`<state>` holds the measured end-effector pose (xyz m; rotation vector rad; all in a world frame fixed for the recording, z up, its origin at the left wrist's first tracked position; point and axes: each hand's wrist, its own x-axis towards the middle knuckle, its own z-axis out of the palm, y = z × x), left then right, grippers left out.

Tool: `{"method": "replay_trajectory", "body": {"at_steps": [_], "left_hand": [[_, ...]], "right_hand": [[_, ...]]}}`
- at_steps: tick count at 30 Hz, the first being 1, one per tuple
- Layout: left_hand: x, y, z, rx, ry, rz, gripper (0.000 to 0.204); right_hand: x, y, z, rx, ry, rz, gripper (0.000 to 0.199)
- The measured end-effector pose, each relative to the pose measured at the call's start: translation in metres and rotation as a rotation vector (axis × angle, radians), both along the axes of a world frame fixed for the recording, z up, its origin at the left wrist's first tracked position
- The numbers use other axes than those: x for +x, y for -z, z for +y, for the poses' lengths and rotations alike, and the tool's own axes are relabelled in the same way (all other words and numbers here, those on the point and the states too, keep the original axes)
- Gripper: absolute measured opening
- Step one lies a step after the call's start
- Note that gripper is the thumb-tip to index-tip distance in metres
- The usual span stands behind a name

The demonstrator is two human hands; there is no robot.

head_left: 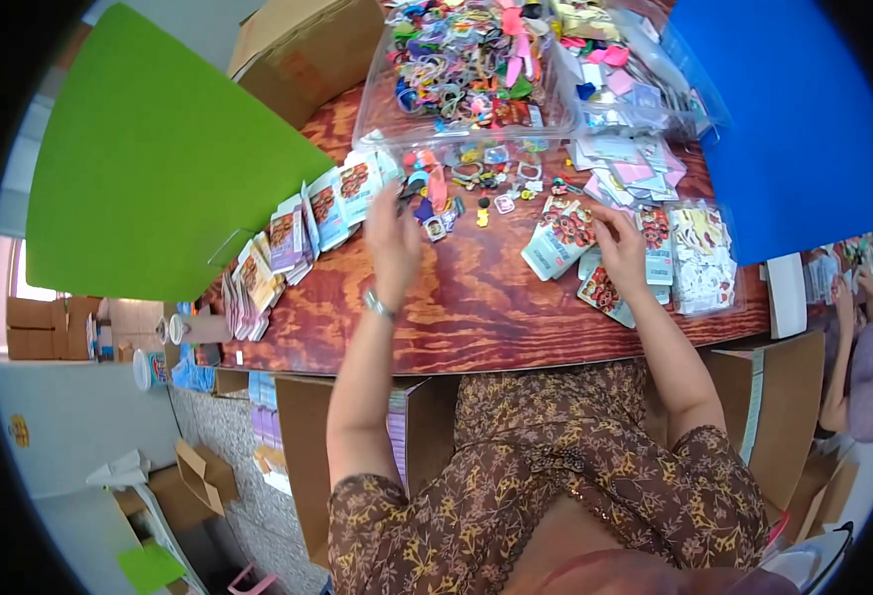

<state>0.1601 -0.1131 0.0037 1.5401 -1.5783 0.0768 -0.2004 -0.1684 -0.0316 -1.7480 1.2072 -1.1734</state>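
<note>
One packet (557,246) (lettering too small to read) is pinched in the right hand's (622,248) grip, inward from the counter's (486,322) right edge; I cannot tell the blurred left hand's (393,246) grip.

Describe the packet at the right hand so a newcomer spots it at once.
Start at the red wood-grained table and find the right hand. At its fingertips is a packet, pale blue with red pictures. Unlike the similar packets just right of it, its pale end points to the lower left.
</note>
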Motion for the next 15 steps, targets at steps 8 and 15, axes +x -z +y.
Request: {"method": "replay_trajectory", "body": {"at_steps": [8,15], "left_hand": [[-0.13,0.021,0.045,0.17,0.503,0.595,0.117],[-0.127,0.028,0.045,0.138,0.287,0.513,0.086]], "right_hand": [[0.059,-0.009,0.021,0.513,-0.292,-0.56,0.024],[0.02,-0.031,-0.067,-0.179,-0.254,0.517,0.041]]}}
